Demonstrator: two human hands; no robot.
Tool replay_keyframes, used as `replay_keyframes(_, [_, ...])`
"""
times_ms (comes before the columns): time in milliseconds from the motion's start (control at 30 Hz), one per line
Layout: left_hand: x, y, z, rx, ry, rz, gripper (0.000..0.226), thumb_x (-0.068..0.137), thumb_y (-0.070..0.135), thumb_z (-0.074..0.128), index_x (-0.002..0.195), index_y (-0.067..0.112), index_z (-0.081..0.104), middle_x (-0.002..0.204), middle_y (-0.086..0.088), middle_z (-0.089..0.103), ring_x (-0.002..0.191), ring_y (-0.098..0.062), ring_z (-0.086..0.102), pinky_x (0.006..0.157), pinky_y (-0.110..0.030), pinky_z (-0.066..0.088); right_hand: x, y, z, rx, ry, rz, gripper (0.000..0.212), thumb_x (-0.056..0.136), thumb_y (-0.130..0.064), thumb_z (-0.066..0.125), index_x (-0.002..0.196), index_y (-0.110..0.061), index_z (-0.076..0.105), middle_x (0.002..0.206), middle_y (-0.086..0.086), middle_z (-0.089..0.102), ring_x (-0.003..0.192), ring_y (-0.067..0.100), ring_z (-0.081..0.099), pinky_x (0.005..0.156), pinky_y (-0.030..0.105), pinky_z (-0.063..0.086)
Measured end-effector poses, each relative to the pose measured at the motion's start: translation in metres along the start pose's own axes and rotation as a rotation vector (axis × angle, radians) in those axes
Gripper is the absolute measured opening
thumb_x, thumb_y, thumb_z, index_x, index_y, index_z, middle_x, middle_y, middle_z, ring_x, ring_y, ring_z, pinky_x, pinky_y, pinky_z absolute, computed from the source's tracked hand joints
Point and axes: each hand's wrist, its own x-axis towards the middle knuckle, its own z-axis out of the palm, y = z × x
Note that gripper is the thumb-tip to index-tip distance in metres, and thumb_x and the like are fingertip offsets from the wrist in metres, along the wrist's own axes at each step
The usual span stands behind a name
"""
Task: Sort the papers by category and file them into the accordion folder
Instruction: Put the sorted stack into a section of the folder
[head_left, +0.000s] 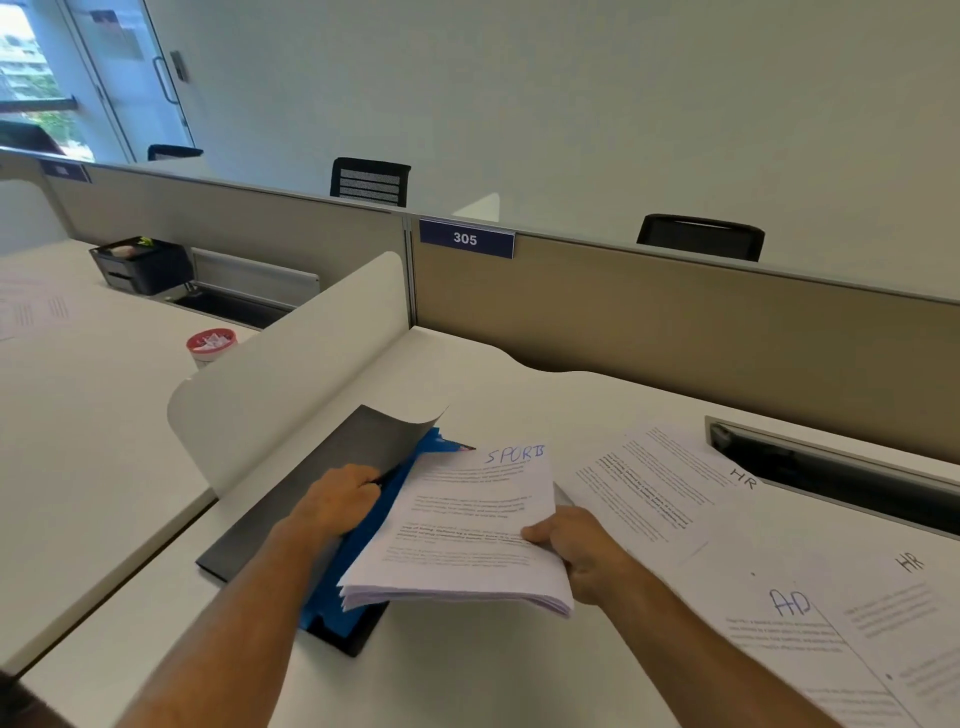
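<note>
Right hand (576, 551) grip pinches the white "SPORTS" paper stack (462, 530); blue-pocketed black accordion folder (358, 551), held open by left hand (337, 504), lies immediately left, long axis running away.

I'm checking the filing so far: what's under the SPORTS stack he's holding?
Under the SPORTS stack lie the accordion folder's blue dividers. Whether any pocket already holds papers is hidden by the stack.

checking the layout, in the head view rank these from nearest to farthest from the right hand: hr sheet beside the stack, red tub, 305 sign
From the right hand:
1. HR sheet, just beyond it on the desk.
2. 305 sign, up on the divider.
3. Red tub, far left on the next desk.
</note>
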Motion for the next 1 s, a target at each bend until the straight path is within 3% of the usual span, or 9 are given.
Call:
replay_keyframes(100, [0.002, 0.000, -0.003, -0.001, -0.030, 0.024, 0.023, 0.095, 0.020, 0.046, 0.083, 0.017, 0.065, 0.086, 0.001, 0.067, 0.079, -0.019, 0.061, 0.062, -0.028, 0.043, 0.010, -0.001, 0.021, -0.081, 0.040, -0.040, 0.036, 0.090, 0.008, 0.056, 0.122, -0.006, 0.064, 0.110, 0.013, 0.072, 0.093, 0.033, 0.072, 0.074, 0.040, 0.062])
replay_keyframes(233, [0.002, 0.007, -0.011, 0.077, -0.074, 0.062, 0.026, 0.096, 0.022, 0.045, 0.109, 0.022, 0.067, 0.107, 0.002, 0.068, 0.093, -0.018, 0.061, 0.082, -0.031, 0.049, 0.016, -0.005, 0.043, -0.254, 0.127, -0.214, 0.031, 0.090, 0.002, 0.053, 0.107, -0.019, 0.068, 0.110, 0.005, 0.071, 0.088, 0.023, 0.069, 0.064, 0.030, 0.060])
replay_keyframes(367, [0.002, 0.013, -0.017, 0.118, -0.117, 0.102, 0.023, 0.093, 0.021, 0.044, 0.090, 0.023, 0.066, 0.086, 0.005, 0.067, 0.082, -0.016, 0.063, 0.067, -0.029, 0.047, 0.018, -0.003, 0.064, -0.443, 0.263, -0.348, 0.038, 0.086, -0.001, 0.053, 0.121, -0.010, 0.064, 0.115, 0.003, 0.068, 0.099, 0.023, 0.066, 0.080, 0.030, 0.059])
replay_keyframes(533, [-0.003, 0.020, -0.020, 0.126, -0.113, 0.119, 0.023, 0.088, 0.021, 0.043, 0.083, 0.019, 0.066, 0.078, 0.004, 0.067, 0.077, -0.017, 0.064, 0.074, -0.033, 0.053, 0.022, 0.014, 0.095, -0.382, 0.266, -0.347, 0.031, 0.087, -0.003, 0.055, 0.115, -0.013, 0.063, 0.109, 0.000, 0.067, 0.083, 0.012, 0.062, 0.061, 0.015, 0.049])
replay_keyframes(667, [-0.004, 0.023, -0.019, 0.153, -0.111, 0.145, 0.023, 0.086, 0.020, 0.041, 0.081, 0.011, 0.062, 0.074, 0.001, 0.064, 0.067, -0.016, 0.058, 0.067, -0.031, 0.050, 0.027, 0.023, 0.120, -0.290, 0.260, -0.311, 0.035, 0.085, -0.003, 0.051, 0.117, -0.012, 0.063, 0.111, 0.003, 0.069, 0.086, 0.016, 0.062, 0.064, 0.018, 0.050])
replay_keyframes(800, [-0.001, 0.027, -0.021, 0.172, -0.083, 0.161, 0.028, 0.088, 0.020, 0.040, 0.089, 0.013, 0.066, 0.079, -0.003, 0.069, 0.064, -0.014, 0.056, 0.063, -0.030, 0.049, 0.039, 0.030, 0.140, -0.283, 0.179, -0.239, 0.042, 0.083, -0.002, 0.051, 0.123, -0.008, 0.061, 0.117, 0.010, 0.068, 0.102, 0.026, 0.066, 0.088, 0.036, 0.059])
replay_keyframes(933, [-0.001, 0.028, -0.020, 0.214, -0.040, 0.177, 0.026, 0.090, 0.020, 0.040, 0.069, 0.015, 0.054, 0.068, -0.002, 0.061, 0.056, -0.013, 0.048, 0.058, -0.030, 0.044, 0.055, 0.036, 0.143, -0.262, 0.137, -0.168, 0.040, 0.083, -0.003, 0.053, 0.122, -0.003, 0.060, 0.115, 0.014, 0.067, 0.100, 0.030, 0.067, 0.080, 0.034, 0.059])
replay_keyframes(1000, [-0.002, 0.028, -0.021, 0.232, -0.034, 0.189, 0.027, 0.091, 0.023, 0.040, 0.070, 0.018, 0.056, 0.068, 0.003, 0.062, 0.056, -0.013, 0.052, 0.057, -0.029, 0.046, 0.061, 0.035, 0.139, -0.222, 0.121, -0.137, 0.035, 0.082, -0.002, 0.053, 0.116, -0.004, 0.062, 0.110, 0.016, 0.069, 0.096, 0.032, 0.068, 0.073, 0.035, 0.059])
